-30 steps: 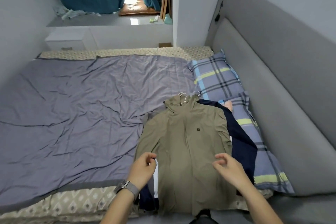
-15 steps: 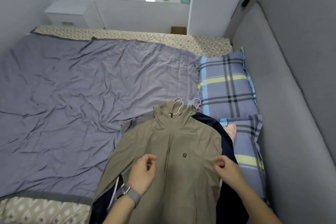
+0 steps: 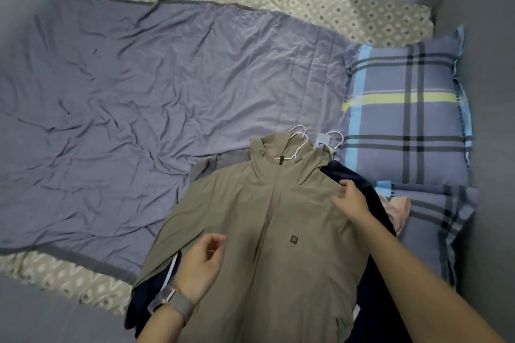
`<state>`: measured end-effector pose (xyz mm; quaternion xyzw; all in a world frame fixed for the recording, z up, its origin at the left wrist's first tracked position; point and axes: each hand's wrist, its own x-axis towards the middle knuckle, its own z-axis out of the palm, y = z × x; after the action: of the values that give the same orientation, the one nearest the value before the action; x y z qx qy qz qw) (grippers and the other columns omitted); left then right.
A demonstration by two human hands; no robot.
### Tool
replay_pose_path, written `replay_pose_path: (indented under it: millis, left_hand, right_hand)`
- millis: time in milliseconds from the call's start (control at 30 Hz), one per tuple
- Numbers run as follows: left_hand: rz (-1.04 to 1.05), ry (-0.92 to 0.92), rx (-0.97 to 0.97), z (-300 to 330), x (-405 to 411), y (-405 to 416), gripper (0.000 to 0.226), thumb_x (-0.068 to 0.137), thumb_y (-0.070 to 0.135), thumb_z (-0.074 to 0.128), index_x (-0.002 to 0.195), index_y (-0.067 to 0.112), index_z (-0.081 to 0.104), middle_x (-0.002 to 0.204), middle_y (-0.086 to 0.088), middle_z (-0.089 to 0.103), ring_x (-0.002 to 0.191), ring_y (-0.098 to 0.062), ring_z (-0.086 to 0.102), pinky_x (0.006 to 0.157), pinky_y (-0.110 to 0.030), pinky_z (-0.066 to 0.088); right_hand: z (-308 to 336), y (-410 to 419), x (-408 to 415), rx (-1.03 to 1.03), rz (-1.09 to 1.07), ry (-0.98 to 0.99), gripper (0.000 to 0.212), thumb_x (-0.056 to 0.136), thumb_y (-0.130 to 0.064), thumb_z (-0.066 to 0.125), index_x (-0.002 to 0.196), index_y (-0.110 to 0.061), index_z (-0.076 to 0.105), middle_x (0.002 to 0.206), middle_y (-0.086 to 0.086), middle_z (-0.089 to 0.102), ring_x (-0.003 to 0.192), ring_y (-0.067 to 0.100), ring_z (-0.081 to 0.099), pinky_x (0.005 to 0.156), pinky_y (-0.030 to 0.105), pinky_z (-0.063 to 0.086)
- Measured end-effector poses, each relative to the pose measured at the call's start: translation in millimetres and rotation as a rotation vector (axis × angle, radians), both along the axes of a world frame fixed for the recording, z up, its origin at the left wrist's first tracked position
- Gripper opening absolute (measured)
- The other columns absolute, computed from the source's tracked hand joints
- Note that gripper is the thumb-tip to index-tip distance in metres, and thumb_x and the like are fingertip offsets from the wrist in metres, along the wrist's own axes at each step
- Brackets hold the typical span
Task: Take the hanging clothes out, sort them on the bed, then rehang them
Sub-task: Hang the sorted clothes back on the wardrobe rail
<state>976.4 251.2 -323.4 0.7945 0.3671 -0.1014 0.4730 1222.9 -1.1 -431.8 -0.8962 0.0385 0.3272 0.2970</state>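
Observation:
An olive hooded jacket (image 3: 281, 214) lies face up on the near right part of the bed, on top of a stack of clothes. White hangers (image 3: 299, 135) stick out at its hood. A dark navy garment (image 3: 362, 179) shows under it on the right and at the lower left, and a bit of pink cloth (image 3: 400, 209) beside that. My right hand (image 3: 349, 199) pinches the jacket at its right shoulder. Over the jacket's left side my left hand (image 3: 202, 264), with a watch on the wrist, hovers with loosely curled fingers and holds nothing.
A wrinkled purple-grey sheet (image 3: 133, 97) covers most of the bed to the left of the clothes. Two plaid pillows (image 3: 404, 108) lie along the grey headboard (image 3: 493, 120) on the right. A patterned mattress edge (image 3: 64, 281) runs along the near left.
The view has dropped and come closer to the bed. My right hand has moved up from the jacket's waist to its right shoulder. My left hand stays over the left side.

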Motion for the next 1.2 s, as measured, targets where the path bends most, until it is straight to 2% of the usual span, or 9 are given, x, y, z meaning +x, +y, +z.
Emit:
replay_pose_path:
  millis: [67, 200, 300, 533, 767, 933, 1000, 1067, 1200]
  left_hand:
    - [0.018, 0.021, 0.006, -3, -8, 0, 0.019, 0.088, 0.004, 0.059, 0.086, 0.023, 0.06, 0.082, 0.007, 0.066, 0.068, 0.008, 0.059, 0.066, -0.008, 0.044]
    - [0.045, 0.059, 0.022, -5, -21, -2, 0.023, 0.086, 0.005, 0.061, 0.086, 0.028, 0.061, 0.085, 0.004, 0.068, 0.076, 0.003, 0.061, 0.07, -0.013, 0.046]
    - [0.039, 0.032, 0.081, 3, -21, -3, 0.029, 0.085, 0.001, 0.06, 0.083, 0.03, 0.059, 0.084, 0.006, 0.067, 0.085, 0.005, 0.059, 0.065, -0.003, 0.043]
    - [-0.06, -0.081, 0.2, 12, -2, 3, 0.04, 0.086, -0.002, 0.056, 0.09, 0.038, 0.053, 0.091, 0.008, 0.061, 0.09, 0.001, 0.056, 0.069, -0.004, 0.042]
    - [-0.121, -0.176, 0.272, 29, 21, -5, 0.043, 0.087, 0.004, 0.057, 0.099, 0.044, 0.047, 0.098, 0.013, 0.055, 0.093, 0.0, 0.053, 0.075, -0.01, 0.043]
    - [-0.277, -0.219, 0.508, 53, 21, -4, 0.047, 0.089, 0.047, 0.039, 0.135, 0.038, 0.041, 0.139, 0.015, 0.039, 0.128, -0.001, 0.034, 0.103, -0.028, 0.029]
    - [-0.338, -0.239, 0.5, 65, 22, -2, 0.037, 0.088, 0.057, 0.036, 0.121, 0.047, 0.05, 0.131, 0.025, 0.046, 0.127, 0.004, 0.034, 0.107, -0.037, 0.019]
    - [-0.409, -0.251, 0.437, 74, 19, -4, 0.038, 0.086, 0.068, 0.029, 0.094, 0.045, 0.057, 0.097, 0.031, 0.059, 0.108, 0.012, 0.044, 0.104, -0.041, 0.016]
    - [-0.421, -0.264, 0.37, 85, 3, -10, 0.054, 0.077, 0.08, 0.025, 0.081, 0.039, 0.059, 0.082, 0.025, 0.062, 0.085, 0.007, 0.049, 0.091, -0.032, 0.021]
  right_hand:
    - [-16, 3, 18, -0.071, -0.034, 0.011, 0.066, 0.083, -0.026, 0.064, 0.141, -0.012, 0.035, 0.138, 0.014, 0.049, 0.125, 0.033, 0.045, 0.103, 0.042, 0.038]
    - [-31, 17, 17, -0.344, 0.293, 0.016, 0.054, 0.09, -0.048, 0.048, 0.136, -0.02, 0.042, 0.133, 0.013, 0.05, 0.124, 0.036, 0.041, 0.1, 0.043, 0.036]
    - [-22, 30, -5, -0.364, 0.394, -0.15, 0.044, 0.094, -0.056, 0.036, 0.115, -0.022, 0.053, 0.11, 0.009, 0.064, 0.106, 0.031, 0.057, 0.08, 0.038, 0.042]
    - [-13, -6, -74, -0.178, 0.45, -0.59, 0.045, 0.089, -0.042, 0.042, 0.056, -0.012, 0.052, 0.052, 0.001, 0.048, 0.053, 0.022, 0.052, 0.038, 0.022, 0.021]
    - [27, -14, -87, 0.016, 0.424, -0.717, 0.057, 0.099, -0.05, 0.029, 0.054, -0.016, 0.044, 0.039, -0.001, 0.04, 0.031, 0.013, 0.038, 0.032, 0.026, 0.028]
    - [83, -8, -105, 0.242, 0.597, -0.59, 0.062, 0.086, -0.065, 0.049, 0.051, -0.016, 0.034, 0.041, 0.001, 0.03, 0.037, 0.014, 0.03, 0.041, 0.028, 0.03]
    - [100, -11, -114, 0.291, 0.606, -0.522, 0.066, 0.082, -0.071, 0.051, 0.053, -0.015, 0.032, 0.044, 0.006, 0.035, 0.04, 0.017, 0.033, 0.044, 0.029, 0.03]
    - [112, -15, -122, 0.321, 0.57, -0.487, 0.066, 0.079, -0.073, 0.051, 0.054, -0.018, 0.027, 0.049, 0.008, 0.034, 0.042, 0.015, 0.026, 0.047, 0.03, 0.029]
    - [131, -19, -135, 0.272, 0.556, -0.494, 0.064, 0.079, -0.076, 0.047, 0.055, -0.021, 0.025, 0.048, 0.003, 0.027, 0.045, 0.006, 0.026, 0.047, 0.022, 0.023]
